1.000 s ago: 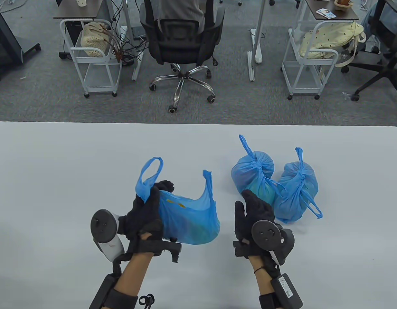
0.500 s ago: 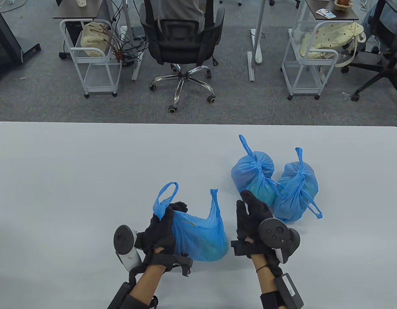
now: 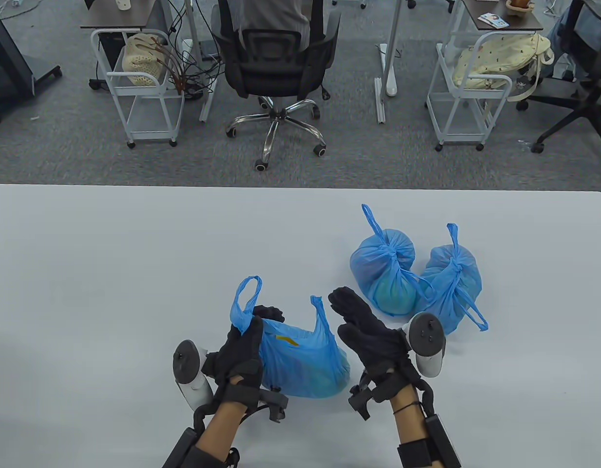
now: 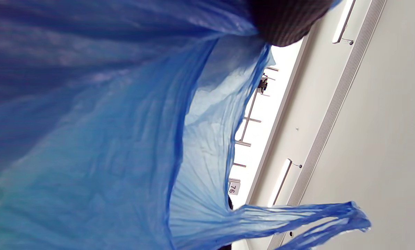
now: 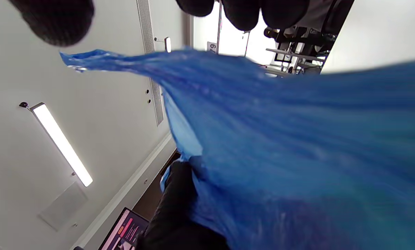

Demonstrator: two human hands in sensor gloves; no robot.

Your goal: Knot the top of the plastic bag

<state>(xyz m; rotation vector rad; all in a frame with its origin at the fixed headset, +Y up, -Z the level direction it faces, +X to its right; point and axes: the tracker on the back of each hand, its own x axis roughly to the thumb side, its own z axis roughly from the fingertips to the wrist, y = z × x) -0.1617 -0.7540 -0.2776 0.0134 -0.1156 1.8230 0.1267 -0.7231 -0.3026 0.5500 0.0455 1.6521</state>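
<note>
— Table view first: where is the open bag [image 3: 305, 363] found?

— It is seen resting on the white desk [image 3: 86, 273], near the front edge, between the two gloved hands. Its mouth is untied, with one handle loop [image 3: 245, 304] raised at the left and the other handle [image 3: 320, 314] standing up at the right.

— How is the left hand [image 3: 239, 348] posed?

— It is set upright against the bag's left side, thumb side up, and the left handle loop is gripped at its base, the loop rising above the curled fingers. The tracker [image 3: 188, 370] is carried on the back of the hand, turned outward to the left. In the left wrist view only blue plastic [image 4: 107, 139] and one dark fingertip [image 4: 284, 21] are shown.

— And the right hand [image 3: 368, 331]?

— It is held open, fingers extended and angled up and to the left, just beside the right handle; whether the plastic is touched cannot be told. In the right wrist view the spread fingertips [image 5: 242, 14] are seen above the handle strip [image 5: 124, 62], with nothing clasped.

— What else is on the desk?

— Two knotted blue bags [image 3: 385, 273] [image 3: 449, 287] are seen lying touching each other, beyond the right hand.
</note>
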